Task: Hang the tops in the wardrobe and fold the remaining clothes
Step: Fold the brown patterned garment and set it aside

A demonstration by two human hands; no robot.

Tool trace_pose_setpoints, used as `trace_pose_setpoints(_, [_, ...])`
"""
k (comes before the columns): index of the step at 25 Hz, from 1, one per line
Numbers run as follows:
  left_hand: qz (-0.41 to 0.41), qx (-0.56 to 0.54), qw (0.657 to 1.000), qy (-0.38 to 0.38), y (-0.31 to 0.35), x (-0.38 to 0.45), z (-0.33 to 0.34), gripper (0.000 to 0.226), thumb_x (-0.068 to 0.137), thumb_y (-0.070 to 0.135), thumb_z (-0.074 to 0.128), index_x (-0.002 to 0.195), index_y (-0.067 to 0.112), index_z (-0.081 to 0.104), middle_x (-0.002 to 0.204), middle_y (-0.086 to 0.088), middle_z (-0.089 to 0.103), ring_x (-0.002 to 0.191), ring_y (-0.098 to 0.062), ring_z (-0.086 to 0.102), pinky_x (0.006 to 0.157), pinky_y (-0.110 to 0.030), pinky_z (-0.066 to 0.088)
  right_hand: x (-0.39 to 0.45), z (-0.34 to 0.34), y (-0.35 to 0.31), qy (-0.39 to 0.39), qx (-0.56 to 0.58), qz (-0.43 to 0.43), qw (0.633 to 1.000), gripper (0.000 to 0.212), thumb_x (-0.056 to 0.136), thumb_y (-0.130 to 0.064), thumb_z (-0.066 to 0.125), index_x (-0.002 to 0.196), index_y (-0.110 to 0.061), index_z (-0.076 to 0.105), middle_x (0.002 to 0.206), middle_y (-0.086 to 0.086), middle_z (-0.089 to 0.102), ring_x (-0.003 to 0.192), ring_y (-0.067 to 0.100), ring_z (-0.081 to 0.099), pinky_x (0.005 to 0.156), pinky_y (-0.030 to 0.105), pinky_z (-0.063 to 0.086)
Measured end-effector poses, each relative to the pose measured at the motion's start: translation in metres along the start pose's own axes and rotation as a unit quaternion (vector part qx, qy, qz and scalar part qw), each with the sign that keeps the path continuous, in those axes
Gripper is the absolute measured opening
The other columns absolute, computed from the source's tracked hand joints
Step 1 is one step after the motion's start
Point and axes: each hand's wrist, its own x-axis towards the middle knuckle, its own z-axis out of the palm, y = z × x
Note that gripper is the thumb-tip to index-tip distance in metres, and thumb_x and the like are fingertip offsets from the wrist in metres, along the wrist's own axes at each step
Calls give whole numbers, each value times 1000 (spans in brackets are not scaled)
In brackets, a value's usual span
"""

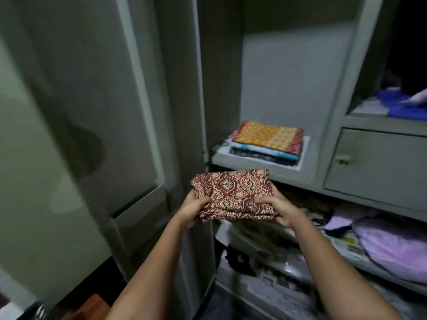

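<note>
A folded maroon garment with a cream print point(235, 192) is held flat in front of the open grey wardrobe point(272, 77). My left hand point(193, 210) grips its near left edge and my right hand point(280, 210) grips its near right edge. It hovers just below and in front of a shelf point(261, 168) where a stack of folded clothes point(268, 142) lies, topped by an orange and red printed piece.
The wardrobe door point(99, 112) stands open at the left. A closed drawer point(379, 167) with a small handle sits right of the shelf, with blue clothes point(406, 105) above it. Lower shelves hold lilac fabric point(392, 245) and jumbled dark clothes point(245, 259).
</note>
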Motion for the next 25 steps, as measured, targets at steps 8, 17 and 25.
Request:
trace_pose_setpoints(8, [180, 41, 974, -133, 138, 166, 89, 49, 86, -9, 57, 127, 14, 46, 115, -8, 63, 100, -22, 64, 84, -34, 54, 81, -59, -142, 169, -55, -158, 971, 90, 82, 10, 61, 151, -26, 16, 139, -1, 44, 115, 19, 51, 89, 29, 48])
trace_pose_setpoints(17, [209, 543, 806, 110, 168, 309, 175, 55, 90, 22, 58, 141, 16, 36, 144, -6, 41, 137, -26, 31, 114, -53, 13, 190, -96, -193, 480, -442, 13, 758, 44, 92, -12, 51, 135, -9, 44, 136, 18, 50, 122, 34, 51, 98, 38, 44])
trace_pose_setpoints(25, [253, 632, 707, -193, 120, 363, 222, 50, 104, 37, 22, 149, 16, 24, 158, -9, 18, 147, -26, 9, 118, -47, 1, 281, -74, -161, 312, -557, -4, 770, 46, 102, -22, 30, 148, -13, 27, 156, 12, 23, 143, 28, 23, 118, 45, 16])
